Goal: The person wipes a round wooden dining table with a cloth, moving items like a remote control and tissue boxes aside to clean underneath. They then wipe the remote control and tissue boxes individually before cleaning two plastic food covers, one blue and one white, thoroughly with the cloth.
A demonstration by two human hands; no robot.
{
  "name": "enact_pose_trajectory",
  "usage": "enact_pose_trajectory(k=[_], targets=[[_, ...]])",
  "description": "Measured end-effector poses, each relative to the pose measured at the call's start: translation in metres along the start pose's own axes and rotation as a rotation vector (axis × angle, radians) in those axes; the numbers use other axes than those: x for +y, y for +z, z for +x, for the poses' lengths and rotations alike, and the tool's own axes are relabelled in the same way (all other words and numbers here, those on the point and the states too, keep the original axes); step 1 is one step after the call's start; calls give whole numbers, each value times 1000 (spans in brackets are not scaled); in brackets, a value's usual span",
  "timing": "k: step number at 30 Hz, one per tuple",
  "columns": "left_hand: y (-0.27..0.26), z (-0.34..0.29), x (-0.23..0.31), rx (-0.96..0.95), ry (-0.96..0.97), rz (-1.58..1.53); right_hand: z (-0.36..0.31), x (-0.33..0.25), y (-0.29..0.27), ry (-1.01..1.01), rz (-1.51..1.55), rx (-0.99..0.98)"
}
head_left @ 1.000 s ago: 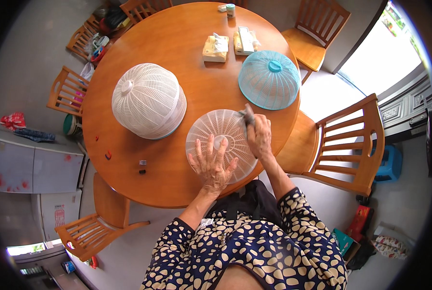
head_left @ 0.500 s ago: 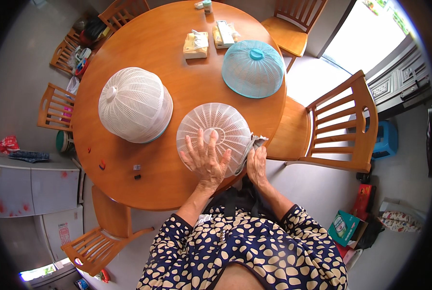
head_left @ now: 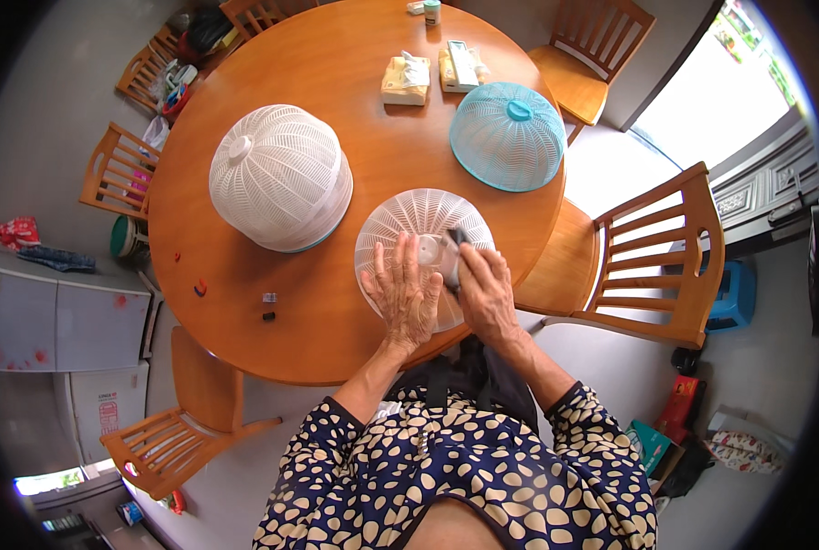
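A white mesh food cover point(head_left: 400, 213) sits dome up at the table's near edge, in front of me. My left hand point(head_left: 408, 301) lies on its near left side, open, with the fingers stretched toward the top knob. In my right hand point(head_left: 488, 295), closed, is a grey cloth point(head_left: 448, 268), pressed against the cover just right of the knob. The cloth is partly smeared by motion and partly hidden by my fingers. Further left stand stacked white mesh food covers point(head_left: 276, 183), with a blue rim showing beneath. A blue mesh food cover point(head_left: 503, 142) rests at the right.
All this is on a round wooden table point(head_left: 373, 156). Two tissue packs point(head_left: 406, 84) and a small canister point(head_left: 431, 13) stand toward the far side. Small dark and red bits point(head_left: 268, 316) lie at the left. Wooden chairs point(head_left: 652, 261) surround the table.
My right hand has moved the cloth from the cover's right rim up onto its top beside the knob. My left hand stays on the cover. The whole view has shifted slightly.
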State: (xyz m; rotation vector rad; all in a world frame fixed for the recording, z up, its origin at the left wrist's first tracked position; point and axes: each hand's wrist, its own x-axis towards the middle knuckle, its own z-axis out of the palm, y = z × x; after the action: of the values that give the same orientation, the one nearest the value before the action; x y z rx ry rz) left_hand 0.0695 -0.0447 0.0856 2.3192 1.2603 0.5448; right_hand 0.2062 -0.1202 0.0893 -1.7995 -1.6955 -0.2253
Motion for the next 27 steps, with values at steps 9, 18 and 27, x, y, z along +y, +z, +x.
enact_pose_trajectory(k=[9, 18, 27], targets=[[12, 0, -5, 123, 24, 63, -12, -7, -35, -165, 518, -285], [30, 0, -7, 423, 189, 188, 14, 17, -12, 2, 198, -81], [15, -9, -7, 333, 199, 117, 71, 37, -7, -24, 218, -52]])
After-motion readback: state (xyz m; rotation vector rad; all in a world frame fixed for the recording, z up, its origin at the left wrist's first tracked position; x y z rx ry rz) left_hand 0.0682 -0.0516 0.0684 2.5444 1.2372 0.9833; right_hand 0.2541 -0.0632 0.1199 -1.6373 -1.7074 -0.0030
